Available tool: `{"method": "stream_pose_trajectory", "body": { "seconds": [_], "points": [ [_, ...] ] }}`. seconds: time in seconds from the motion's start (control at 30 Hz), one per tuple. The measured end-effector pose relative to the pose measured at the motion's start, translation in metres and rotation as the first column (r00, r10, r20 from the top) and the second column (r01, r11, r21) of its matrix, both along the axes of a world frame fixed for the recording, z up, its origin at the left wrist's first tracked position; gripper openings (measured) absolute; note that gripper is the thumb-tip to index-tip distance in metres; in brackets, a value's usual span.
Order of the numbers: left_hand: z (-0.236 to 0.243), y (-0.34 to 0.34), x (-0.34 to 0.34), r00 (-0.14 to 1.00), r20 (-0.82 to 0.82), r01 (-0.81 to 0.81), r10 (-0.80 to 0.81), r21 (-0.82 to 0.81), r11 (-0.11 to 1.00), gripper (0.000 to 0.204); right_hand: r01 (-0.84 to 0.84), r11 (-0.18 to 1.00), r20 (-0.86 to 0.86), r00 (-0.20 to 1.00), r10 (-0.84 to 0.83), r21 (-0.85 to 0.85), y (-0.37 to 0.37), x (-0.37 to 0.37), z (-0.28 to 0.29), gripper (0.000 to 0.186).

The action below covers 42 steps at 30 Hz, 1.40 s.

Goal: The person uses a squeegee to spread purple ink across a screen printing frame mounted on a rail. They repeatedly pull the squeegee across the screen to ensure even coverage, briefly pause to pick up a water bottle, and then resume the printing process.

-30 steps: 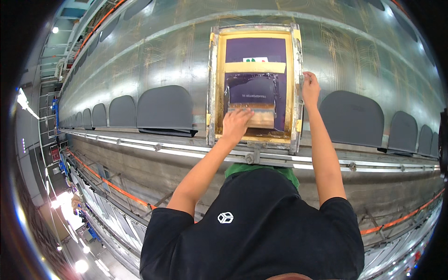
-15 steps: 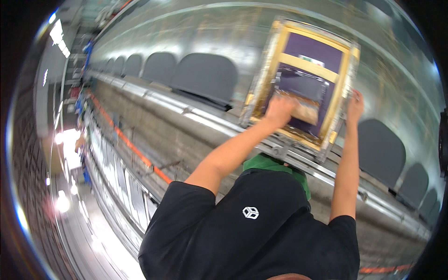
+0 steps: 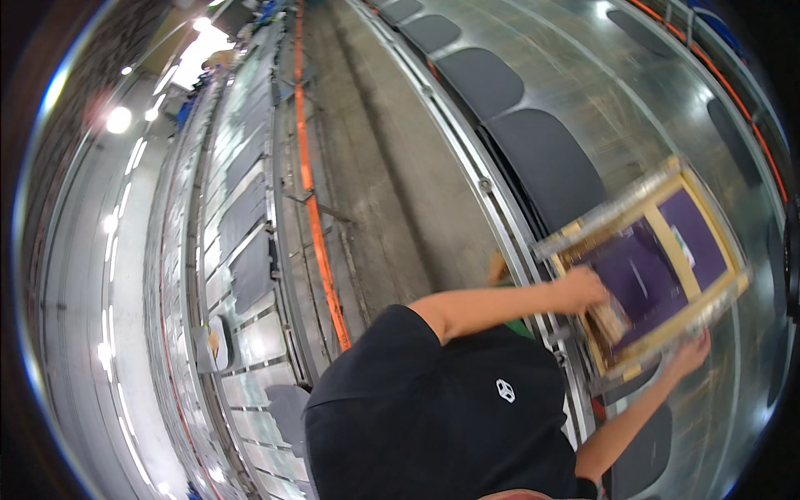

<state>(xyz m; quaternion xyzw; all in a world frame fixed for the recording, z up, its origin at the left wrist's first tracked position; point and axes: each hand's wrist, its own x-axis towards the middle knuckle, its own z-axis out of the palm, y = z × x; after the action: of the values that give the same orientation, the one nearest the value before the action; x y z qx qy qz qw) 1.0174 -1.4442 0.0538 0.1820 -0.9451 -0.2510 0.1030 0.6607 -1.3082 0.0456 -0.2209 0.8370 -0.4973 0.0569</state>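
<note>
At the right lies a screen-printing frame (image 3: pixel 730 287) with yellow tape, a purple mesh (image 3: pixel 646 287) and a yellow band (image 3: pixel 673 250) across it. My left hand (image 3: pixel 579 290) grips a wooden-handled squeegee (image 3: pixel 613 321) resting inside the frame at the end nearest my body. My right hand (image 3: pixel 687 354) is closed on the frame's outer edge, its fingertips small and partly blurred.
Grey curved panels (image 3: pixel 533 158) line the long metal table (image 3: pixel 642 133) under the frame. A metal rail (image 3: pixel 454 117) edges it. A concrete aisle (image 3: pixel 383 167) with an orange strip (image 3: pixel 310 217) runs alongside, beside another row (image 3: pixel 250 342) of racks with panels.
The view has swung round toward the aisle on the left, so the frame now appears tilted at the right. Both my hands stay on the squeegee and frame.
</note>
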Motion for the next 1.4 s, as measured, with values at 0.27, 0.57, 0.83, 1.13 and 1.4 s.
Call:
{"method": "stream_pose_trajectory", "body": {
  "seconds": [0.27,0.57,0.83,1.13,1.4],
  "points": [
    [0.008,-0.194,0.104,0.980,0.176,-0.088,0.096,-0.057,0.995,0.035,-0.067,0.991,-0.176,0.983,0.046,-0.118,-0.193,0.110,-0.089,0.024],
    [0.019,-0.241,0.110,0.996,0.090,0.003,0.006,-0.098,0.995,0.039,0.068,0.990,-0.031,0.997,-0.072,-0.126,-0.228,0.141,-0.071,0.022],
    [0.020,-0.194,0.149,0.975,0.161,0.192,-0.152,-0.271,0.943,0.039,0.187,0.981,0.185,0.963,-0.195,0.061,-0.217,0.153,-0.043,0.024],
    [0.046,-0.322,-0.025,0.916,0.395,0.100,-0.078,-0.036,0.994,0.025,0.190,0.977,0.258,0.944,-0.208,0.094,-0.217,0.157,-0.022,0.024],
    [0.007,-0.253,0.047,1.000,0.021,0.017,-0.012,-0.254,0.967,0.036,0.217,0.974,0.240,0.944,-0.225,0.056,-0.218,0.156,-0.028,0.024]
  ]
}}
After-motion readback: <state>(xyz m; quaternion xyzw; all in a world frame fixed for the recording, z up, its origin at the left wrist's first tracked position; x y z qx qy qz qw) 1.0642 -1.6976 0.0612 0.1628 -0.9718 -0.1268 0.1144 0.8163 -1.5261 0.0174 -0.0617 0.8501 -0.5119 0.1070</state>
